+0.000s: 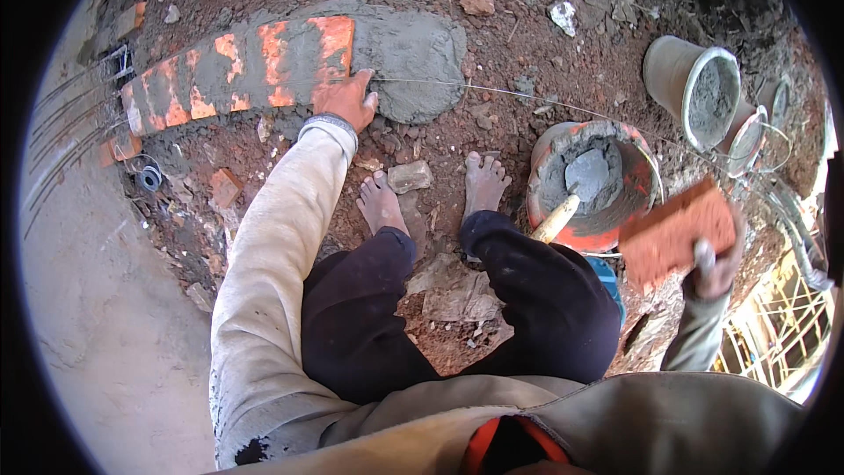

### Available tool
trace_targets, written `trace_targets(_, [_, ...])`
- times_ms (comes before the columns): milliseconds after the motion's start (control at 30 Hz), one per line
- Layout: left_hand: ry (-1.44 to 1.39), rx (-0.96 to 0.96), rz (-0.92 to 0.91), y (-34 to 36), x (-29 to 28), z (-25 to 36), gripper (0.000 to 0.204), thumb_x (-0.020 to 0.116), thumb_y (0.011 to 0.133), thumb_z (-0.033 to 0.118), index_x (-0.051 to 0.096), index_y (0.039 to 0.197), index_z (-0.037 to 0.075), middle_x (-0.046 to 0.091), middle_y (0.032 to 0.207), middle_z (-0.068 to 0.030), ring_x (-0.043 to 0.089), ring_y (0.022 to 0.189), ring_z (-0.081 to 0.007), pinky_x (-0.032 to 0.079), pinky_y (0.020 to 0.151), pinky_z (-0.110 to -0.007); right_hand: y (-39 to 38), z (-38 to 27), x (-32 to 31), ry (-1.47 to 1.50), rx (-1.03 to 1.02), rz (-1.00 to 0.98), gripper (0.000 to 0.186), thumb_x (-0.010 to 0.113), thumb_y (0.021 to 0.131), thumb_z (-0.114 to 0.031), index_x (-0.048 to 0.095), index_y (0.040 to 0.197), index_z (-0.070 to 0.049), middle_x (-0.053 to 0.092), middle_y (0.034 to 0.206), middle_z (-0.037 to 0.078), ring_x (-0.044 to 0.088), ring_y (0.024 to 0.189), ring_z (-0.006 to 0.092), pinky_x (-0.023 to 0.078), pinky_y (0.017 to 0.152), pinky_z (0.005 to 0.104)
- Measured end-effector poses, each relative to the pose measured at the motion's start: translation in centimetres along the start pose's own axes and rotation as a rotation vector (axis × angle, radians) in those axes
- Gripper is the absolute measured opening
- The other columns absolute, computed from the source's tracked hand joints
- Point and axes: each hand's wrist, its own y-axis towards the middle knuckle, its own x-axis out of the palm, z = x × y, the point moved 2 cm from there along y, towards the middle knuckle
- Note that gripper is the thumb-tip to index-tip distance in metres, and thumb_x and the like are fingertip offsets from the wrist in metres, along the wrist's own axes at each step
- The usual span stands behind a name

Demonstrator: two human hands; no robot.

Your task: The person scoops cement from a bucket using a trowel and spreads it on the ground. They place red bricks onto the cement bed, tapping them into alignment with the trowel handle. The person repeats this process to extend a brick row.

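Observation:
My left hand (345, 98) rests at the end of a curved row of mortar-smeared bricks (273, 66), fingers apart and touching the last brick by a thin string (527, 93). A bed of wet grey mortar (409, 48) extends beside it. My right hand (716, 264) grips a loose red brick (673, 229) at the lower right. Next to that brick stands a red bucket (620, 212) of mortar with a trowel (585, 174) resting inside, its pale wooden handle sticking out over the rim.
Several grey buckets (668, 79) lie or stand at the upper right. Steel bars (61, 132) and a concrete surface (105, 317) run along the left. A bamboo or wire lattice (774, 334) is at the lower right. My bare feet (483, 185) stand on rubble-strewn soil.

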Motion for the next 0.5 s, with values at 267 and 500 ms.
trace_targets(267, [-0.612, -0.122, 0.387, -2.6, 4.6, -1.8, 0.037, 0.066, 0.084, 0.024, 0.056, 0.115, 0.006, 0.067, 0.094, -0.0122, 0.065, 0.087, -0.0261, 0.05, 0.08, -0.037, 21.3, -2.1, 29.3, 0.332, -0.025, -0.428, 0.072, 0.079, 0.074, -0.021, 0.041, 0.133, -0.004, 0.06, 0.114, 0.018, 0.062, 0.103, 0.0283, 0.057, 0.081, 0.0419])
trace_targets(500, [-1.636, -0.353, 0.292, -2.6, 6.9, -0.9, 0.034, 0.06, 0.09, 0.025, 0.057, 0.114, 0.001, 0.064, 0.079, -0.0051, 0.06, 0.06, -0.0122, 0.046, 0.054, -0.026, 25.2, -0.5, 41.9, 0.293, -0.125, -0.564, 0.064, 0.076, 0.079, -0.016, 0.043, 0.133, -0.012, 0.062, 0.118, 0.01, 0.062, 0.106, 0.0256, 0.06, 0.074, 0.0421])
